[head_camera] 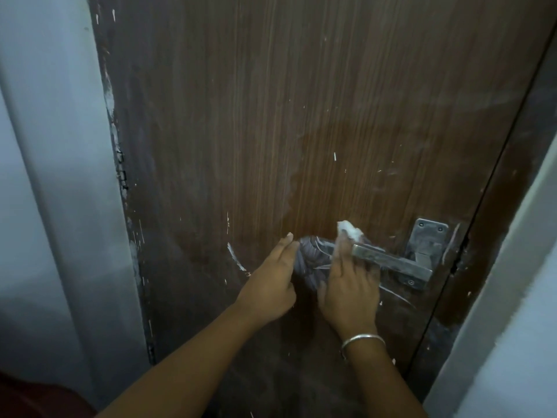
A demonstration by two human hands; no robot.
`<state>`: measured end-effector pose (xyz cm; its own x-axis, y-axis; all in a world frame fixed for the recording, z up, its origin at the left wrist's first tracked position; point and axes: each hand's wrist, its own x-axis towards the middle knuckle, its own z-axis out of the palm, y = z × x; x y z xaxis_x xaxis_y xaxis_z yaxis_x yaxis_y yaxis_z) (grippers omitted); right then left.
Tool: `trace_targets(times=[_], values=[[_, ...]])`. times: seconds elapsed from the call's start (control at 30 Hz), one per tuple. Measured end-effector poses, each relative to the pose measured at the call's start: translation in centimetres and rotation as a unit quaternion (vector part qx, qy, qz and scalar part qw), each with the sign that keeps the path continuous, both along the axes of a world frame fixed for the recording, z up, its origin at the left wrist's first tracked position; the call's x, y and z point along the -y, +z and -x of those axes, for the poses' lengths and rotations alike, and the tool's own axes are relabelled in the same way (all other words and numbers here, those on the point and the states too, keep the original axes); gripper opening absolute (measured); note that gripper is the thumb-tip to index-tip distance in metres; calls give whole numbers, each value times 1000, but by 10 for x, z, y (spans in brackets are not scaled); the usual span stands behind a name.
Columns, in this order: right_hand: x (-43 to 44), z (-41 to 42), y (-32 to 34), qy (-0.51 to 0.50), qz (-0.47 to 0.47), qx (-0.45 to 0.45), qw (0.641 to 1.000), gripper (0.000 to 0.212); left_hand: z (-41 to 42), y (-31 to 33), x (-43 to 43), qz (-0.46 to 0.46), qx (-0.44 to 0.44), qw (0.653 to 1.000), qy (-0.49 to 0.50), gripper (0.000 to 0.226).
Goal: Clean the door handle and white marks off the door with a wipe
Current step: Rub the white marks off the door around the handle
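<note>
A brown wood-grain door (pixel 271 116) fills the view. Its metal lever handle (pixel 391 262) sticks out leftward from a backplate (pixel 428 236) near the door's right edge. My right hand (pixel 349 288) lies over the handle's left part and holds a crumpled white wipe (pixel 348 230) against it; the wipe pokes out above my fingertips. My left hand (pixel 271 285) is just left of it, fingers straight, tips touching the grey streaked area at the handle's free end. A curved white mark (pixel 236 257) and a short white fleck (pixel 335 156) show on the door.
Small white specks and scratches dot the door, and chipped paint runs down its left edge (pixel 113 122). The dark door frame (pixel 497 236) is on the right, with pale wall beyond. A pale wall (pixel 45 176) stands on the left. A silver bangle (pixel 361 339) circles my right wrist.
</note>
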<state>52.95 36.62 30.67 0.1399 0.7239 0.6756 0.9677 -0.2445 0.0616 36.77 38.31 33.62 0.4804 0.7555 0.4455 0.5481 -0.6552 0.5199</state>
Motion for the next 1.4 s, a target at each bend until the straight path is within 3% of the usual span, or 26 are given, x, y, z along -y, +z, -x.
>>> trace_targets(times=[0.13, 0.4, 0.93, 1.27, 1.4], values=[[17, -7, -9, -75, -26, -87, 993, 97, 3, 3, 5, -10, -35, 999, -5, 83], [21, -2, -5, -68, -60, -130, 987, 93, 7, 5, 11, -23, -54, 998, 1, 82], [13, -8, 7, -5, -56, -60, 997, 102, -1, 3, 13, -12, -48, 999, -5, 79], [5, 10, 8, 95, 57, 15, 994, 91, -15, 3, 20, -13, -40, 999, -4, 75], [10, 6, 10, 69, 70, 39, 994, 86, -14, 6, 21, -13, -45, 999, -1, 77]])
